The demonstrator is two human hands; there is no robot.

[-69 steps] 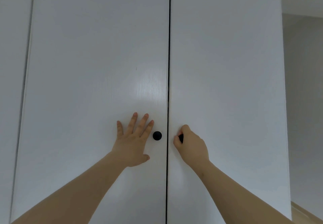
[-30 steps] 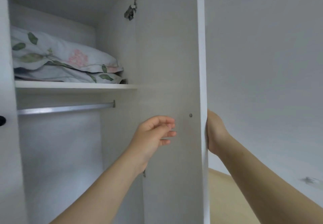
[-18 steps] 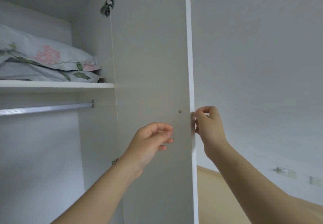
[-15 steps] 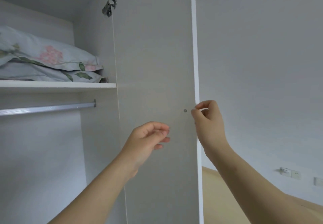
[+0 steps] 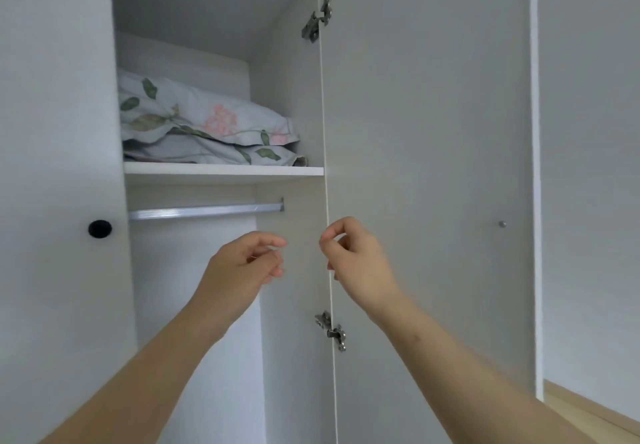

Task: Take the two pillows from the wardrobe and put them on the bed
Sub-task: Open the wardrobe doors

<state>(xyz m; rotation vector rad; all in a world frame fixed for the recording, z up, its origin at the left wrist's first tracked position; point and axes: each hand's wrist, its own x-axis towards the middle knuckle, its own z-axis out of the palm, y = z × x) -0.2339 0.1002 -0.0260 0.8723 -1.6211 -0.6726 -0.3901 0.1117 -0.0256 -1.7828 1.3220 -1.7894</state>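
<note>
Right door's open, your left hand and right hand hang loosely curled and empty; next, reach up-left to the stacked pillows on the shelf above.

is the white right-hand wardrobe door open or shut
Open. The white right-hand wardrobe door is swung wide, showing its metal hinges and the floral pillows on the white shelf.
</note>
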